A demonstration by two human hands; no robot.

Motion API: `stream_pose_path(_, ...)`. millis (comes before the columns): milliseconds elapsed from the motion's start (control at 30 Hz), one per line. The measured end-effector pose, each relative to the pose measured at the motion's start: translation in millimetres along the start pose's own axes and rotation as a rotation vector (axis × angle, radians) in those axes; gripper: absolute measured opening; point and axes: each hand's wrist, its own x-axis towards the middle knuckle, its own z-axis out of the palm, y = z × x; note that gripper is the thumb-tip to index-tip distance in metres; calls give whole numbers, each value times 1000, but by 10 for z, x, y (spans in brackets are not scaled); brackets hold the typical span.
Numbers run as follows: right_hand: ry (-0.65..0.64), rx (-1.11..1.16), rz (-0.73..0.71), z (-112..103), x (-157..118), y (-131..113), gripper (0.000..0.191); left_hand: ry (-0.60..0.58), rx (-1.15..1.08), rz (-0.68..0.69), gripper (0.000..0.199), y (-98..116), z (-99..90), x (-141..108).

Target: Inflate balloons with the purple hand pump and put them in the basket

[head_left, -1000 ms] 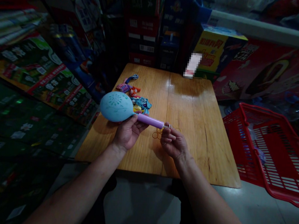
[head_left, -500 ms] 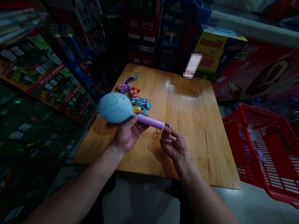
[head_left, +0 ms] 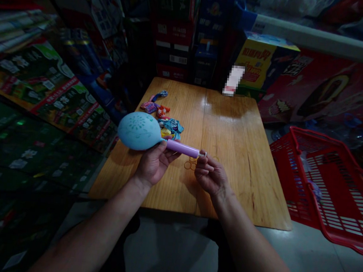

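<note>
An inflated light blue balloon (head_left: pixel 139 130) with a darker printed pattern sits on the nozzle end of a purple balloon pump (head_left: pixel 182 148). My left hand (head_left: pixel 154 164) pinches the balloon's neck at that joint, its fingers running under the pump barrel. At the other end, my right hand (head_left: pixel 211 172) grips the pump's white handle, with only a short piece of rod showing. Both hands hold the pump level above the wooden table (head_left: pixel 231 135). Beyond the balloon lie crumpled, uninflated balloons (head_left: pixel 172 127) in several colours. Rubber bands (head_left: pixel 190 165) lie beneath the pump, near my right hand.
A red shopping basket (head_left: pixel 325 185) stands to the right of the table. Stacked green cartons (head_left: pixel 42 142) line the left side. A yellow and blue box (head_left: pixel 263 60) and more cartons (head_left: pixel 172 53) stand behind the table's far edge.
The balloon looks very slightly bigger, its far end reaching a little further left. Both hands keep the same grip, almost in the same place.
</note>
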Motion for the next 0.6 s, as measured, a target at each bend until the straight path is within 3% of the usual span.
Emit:
stream_pose_path(133,-8,27,2,18,-6,-83,13,34,-32,-15,24,37,-69,85)
stream_pose_path(333,-79,39,-86,-5,-85,-274,17,104,-6,103,25,227,-147,160)
stream_pose_path(500,-43,-28,10,2,-21,-63,14,33,-21,-15,27,30,-63,73)
stream_pose_path(600,-29,2,14,30,5,-8,14,40,-51,-14,24,-65,-41,67)
